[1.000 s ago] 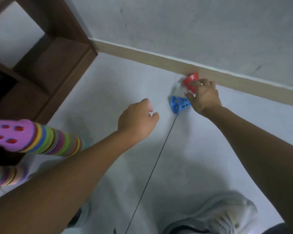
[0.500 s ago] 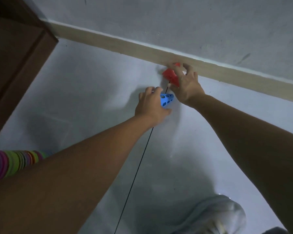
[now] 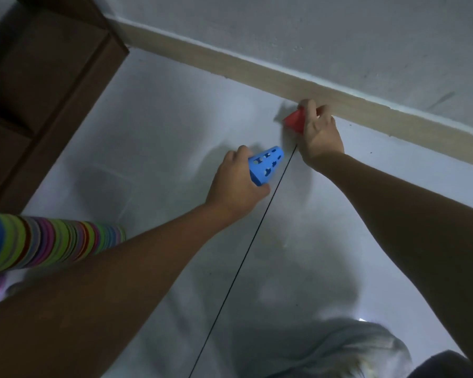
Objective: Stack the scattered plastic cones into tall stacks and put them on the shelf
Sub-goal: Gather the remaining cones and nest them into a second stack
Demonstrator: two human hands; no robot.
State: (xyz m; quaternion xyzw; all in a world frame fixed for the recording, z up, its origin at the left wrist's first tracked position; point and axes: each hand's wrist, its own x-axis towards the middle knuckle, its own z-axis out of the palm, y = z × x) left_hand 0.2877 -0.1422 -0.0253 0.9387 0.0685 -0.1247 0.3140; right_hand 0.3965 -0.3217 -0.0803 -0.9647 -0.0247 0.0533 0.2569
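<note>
A blue cone (image 3: 266, 167) of smooth plastic, its tapered wall pierced with small round and oblong holes, is gripped at its wide end by the left hand (image 3: 236, 184), fingers curled around the rim so the narrow flat tip points up and away over the floor. Up and to the right, well apart from it, a red cone (image 3: 295, 121) with a plain, matte-looking side sits in the right hand (image 3: 321, 135), whose fingers wrap over it close against the skirting board (image 3: 230, 68), a pale wood-toned strip along the foot of the grey, slightly scuffed wall (image 3: 311, 31). Both hands are low above the glossy white floor (image 3: 161, 132), whose tiles are split by a thin dark grout line (image 3: 246, 255) running between the forearms. At the left edge lies a long stack of cones (image 3: 52, 242), its nested rims forming tight bands of green, pink, blue and yellow. Above it stands the dark brown wooden shelf (image 3: 52, 85), square-edged. A blurred light-coloured shoe (image 3: 339, 347) shows at the bottom.
</note>
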